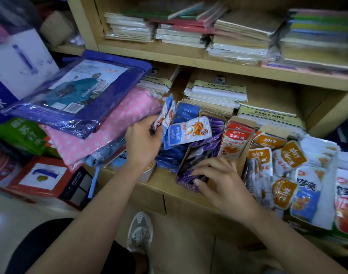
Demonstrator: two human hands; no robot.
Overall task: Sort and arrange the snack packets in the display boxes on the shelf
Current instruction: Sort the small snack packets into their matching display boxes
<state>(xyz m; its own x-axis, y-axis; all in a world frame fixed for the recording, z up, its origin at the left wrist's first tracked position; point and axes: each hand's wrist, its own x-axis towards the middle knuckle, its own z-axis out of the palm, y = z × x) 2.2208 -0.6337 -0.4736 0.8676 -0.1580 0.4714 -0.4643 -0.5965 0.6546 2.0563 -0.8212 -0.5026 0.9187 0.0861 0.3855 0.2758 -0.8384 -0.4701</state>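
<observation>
Blue-and-white snack packets [166,116], at least two, fan from the left hand [143,139], pinched between thumb and fingers just left of centre. One loose packet [189,132] lies slanted across the blue box [167,162] and the purple box [198,155]; a nudge from either wrist could knock it off the shelf [169,187]. At that box's near end the right hand [222,180] curls onto purple packets; I cannot tell whether it grips any. Four boxes stand in a row, ending with the red box [236,139] and the orange box [267,139], before one unsorted pile [307,175].

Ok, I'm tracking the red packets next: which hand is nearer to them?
Right. The right hand is at the purple box beside the red packets; the left hand grips blue packets farther left.
</observation>
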